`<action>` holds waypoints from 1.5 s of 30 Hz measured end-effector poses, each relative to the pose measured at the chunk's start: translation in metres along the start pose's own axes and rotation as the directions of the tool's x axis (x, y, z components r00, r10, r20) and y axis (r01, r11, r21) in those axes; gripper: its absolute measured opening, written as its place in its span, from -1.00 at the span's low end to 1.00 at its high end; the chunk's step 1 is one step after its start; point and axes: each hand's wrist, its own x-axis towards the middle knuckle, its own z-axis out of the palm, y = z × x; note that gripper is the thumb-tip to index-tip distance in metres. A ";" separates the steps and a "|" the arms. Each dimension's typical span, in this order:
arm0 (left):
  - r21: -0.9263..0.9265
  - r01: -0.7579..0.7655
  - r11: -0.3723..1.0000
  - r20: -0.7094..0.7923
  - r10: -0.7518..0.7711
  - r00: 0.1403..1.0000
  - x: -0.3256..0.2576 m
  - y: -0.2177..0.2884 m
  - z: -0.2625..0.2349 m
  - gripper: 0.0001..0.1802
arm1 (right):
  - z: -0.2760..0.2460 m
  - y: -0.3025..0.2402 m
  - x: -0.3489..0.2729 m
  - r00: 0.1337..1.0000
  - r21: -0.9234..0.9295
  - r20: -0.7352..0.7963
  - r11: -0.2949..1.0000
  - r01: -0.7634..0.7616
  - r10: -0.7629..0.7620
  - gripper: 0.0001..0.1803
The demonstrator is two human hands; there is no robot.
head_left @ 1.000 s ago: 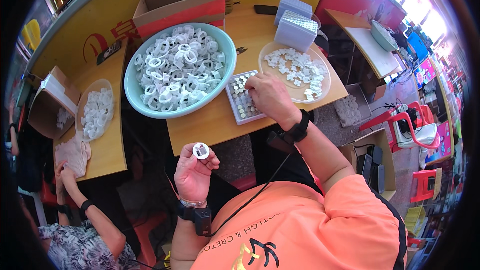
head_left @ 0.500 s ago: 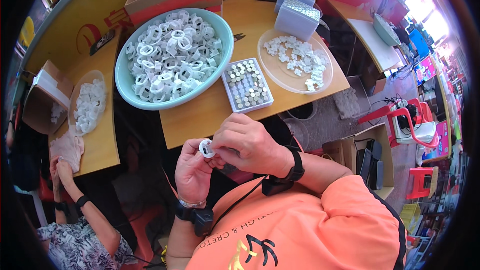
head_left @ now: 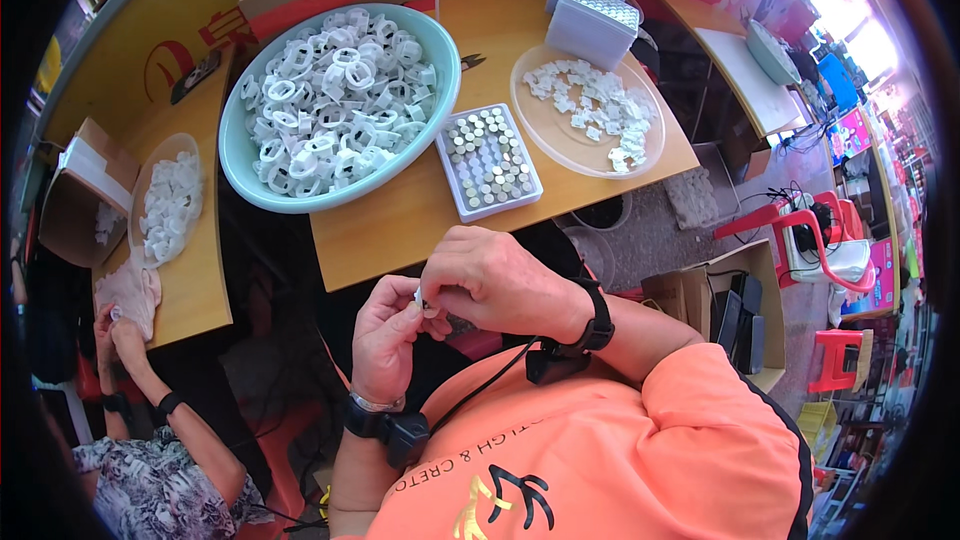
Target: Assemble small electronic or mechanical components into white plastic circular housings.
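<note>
your left grip (head_left: 384, 332) pinching a white part (head_left: 418, 296), right grip (head_left: 490, 276) at it, hold unclear, tray (head_left: 503, 207) beyond both

Both hands (head_left: 385, 338) (head_left: 490, 278) hold a small white part (head_left: 418, 296).

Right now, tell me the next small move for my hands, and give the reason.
Probably a gentle press with the right hand against the small white piece, the left hand serving as brace: both hands meet around it, and only a sliver of it shows between them. Whatever the right hand may hold is hidden.
</note>
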 end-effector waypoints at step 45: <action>-0.306 -0.118 0.945 -0.063 0.103 0.993 0.003 -0.004 -0.006 -0.75 | -0.014 0.003 0.013 0.944 -0.267 -0.321 0.964 -0.013 -0.076 -0.89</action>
